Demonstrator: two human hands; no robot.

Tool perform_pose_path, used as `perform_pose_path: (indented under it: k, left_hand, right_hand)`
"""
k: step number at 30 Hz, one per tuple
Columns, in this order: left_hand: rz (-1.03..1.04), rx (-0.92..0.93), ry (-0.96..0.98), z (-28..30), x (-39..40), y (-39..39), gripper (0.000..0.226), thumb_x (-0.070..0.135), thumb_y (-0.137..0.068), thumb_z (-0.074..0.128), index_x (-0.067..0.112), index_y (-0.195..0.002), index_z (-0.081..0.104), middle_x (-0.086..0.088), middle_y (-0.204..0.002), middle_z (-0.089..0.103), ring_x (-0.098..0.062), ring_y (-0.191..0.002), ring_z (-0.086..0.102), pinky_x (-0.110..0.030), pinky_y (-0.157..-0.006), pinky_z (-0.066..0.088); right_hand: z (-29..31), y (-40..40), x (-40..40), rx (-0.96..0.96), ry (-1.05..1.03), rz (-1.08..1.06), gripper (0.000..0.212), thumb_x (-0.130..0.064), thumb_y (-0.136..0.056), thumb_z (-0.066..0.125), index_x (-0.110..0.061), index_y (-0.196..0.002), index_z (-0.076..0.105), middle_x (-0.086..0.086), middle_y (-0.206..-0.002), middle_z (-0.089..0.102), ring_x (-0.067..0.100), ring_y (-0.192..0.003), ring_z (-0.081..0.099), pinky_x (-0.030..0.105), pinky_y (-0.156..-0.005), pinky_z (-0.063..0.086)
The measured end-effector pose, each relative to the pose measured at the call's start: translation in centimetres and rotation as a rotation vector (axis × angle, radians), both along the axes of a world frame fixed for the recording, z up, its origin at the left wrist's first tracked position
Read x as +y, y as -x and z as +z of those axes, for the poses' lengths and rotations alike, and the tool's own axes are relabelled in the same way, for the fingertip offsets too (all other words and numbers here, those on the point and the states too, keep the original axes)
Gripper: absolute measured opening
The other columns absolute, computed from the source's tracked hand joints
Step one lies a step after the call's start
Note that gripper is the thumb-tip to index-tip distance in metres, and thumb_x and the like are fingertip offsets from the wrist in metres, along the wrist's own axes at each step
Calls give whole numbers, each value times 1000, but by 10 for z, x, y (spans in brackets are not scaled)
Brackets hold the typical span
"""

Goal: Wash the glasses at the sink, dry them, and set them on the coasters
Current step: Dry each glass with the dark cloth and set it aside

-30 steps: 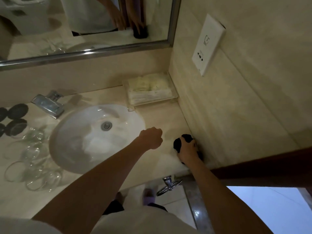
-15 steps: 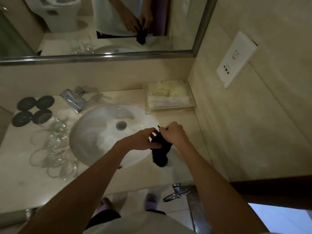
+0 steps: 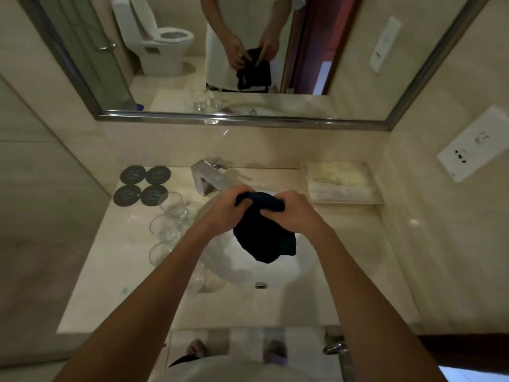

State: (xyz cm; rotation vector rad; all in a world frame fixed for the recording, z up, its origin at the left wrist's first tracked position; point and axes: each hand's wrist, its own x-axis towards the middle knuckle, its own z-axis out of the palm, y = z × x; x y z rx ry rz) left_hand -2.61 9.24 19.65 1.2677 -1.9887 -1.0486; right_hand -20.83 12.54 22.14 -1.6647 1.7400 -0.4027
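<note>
While fingers [image 3: 249, 203] pinch cloth [image 3: 264, 238], glasses [image 3: 170, 216] sit left.

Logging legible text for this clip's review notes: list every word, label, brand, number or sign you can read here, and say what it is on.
No text can be read in this frame.
Coasters: each bears a pale curved mark, too small and blurred to read.
Wall plate: a faint drawn symbol above dark socket holes, no legible letters.
Tray packets: any print is too blurred to read.
Faucet, dark cloth: no marking visible.
</note>
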Motion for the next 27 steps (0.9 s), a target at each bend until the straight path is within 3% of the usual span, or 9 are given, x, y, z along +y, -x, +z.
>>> perform_pose_path:
  k: [3,6,10,13,19,23,27]
  left_hand:
    - [11,-4,36,4,-4,-30,22,-5,-91,51,12,-92,64,7,-78,60,-2,-72,55,-9,-64,39]
    - [23,13,34,5,-6,-52,24,-7,-92,49,13,-90,63,2,-79,61,-4,-71,55,-13,-63,40]
    - [107,180,-128,12,-3,-67,25,-4,-98,44,15,-94,62,0,-81,61,-14,-73,60,-36,-66,56]
    - [183,269,-190,20,2,-66,21,-1,-99,46,14,-95,61,0,-80,60,-10,-70,61,-28,-59,56]
    - [200,100,-51,24,-2,-64,7,21,-95,62,21,-89,65,7,-78,64,-9,-72,61,-21,-63,49]
    - [114,19,4,39,-2,-51,37,27,-101,54,16,-65,51,8,-57,43,-2,-49,38,-18,-50,29]
    - [123,67,1,52,-5,-39,42,24,-102,51,-7,-74,54,-5,-63,44,-11,-57,40,-26,-54,31]
  right_hand:
    - [2,-31,-3,43,9,-48,39,-44,-86,74,-12,-68,60,6,-64,60,23,-62,61,30,-53,40]
    - [6,-53,-4,71,-44,-42,57,-59,-80,74,-5,-68,62,3,-59,56,17,-52,54,28,-50,37]
    - [14,-65,-3,-40,6,-53,44,-50,-85,73,-11,-68,65,0,-59,55,12,-53,52,18,-47,34]
    - [15,-65,-2,-70,101,-104,36,-46,-87,72,-14,-71,68,3,-66,62,13,-61,57,16,-49,37]
    - [20,-51,1,65,231,-105,45,-50,-99,53,-26,-60,51,-1,-59,55,22,-62,58,29,-51,34]
    - [28,-41,-3,75,276,-130,52,-50,-102,45,-25,-57,41,-2,-57,47,22,-59,50,32,-51,29]
    - [31,-33,-8,-98,315,-163,53,-46,-101,50,-18,-56,47,-4,-52,47,13,-52,49,28,-53,33]
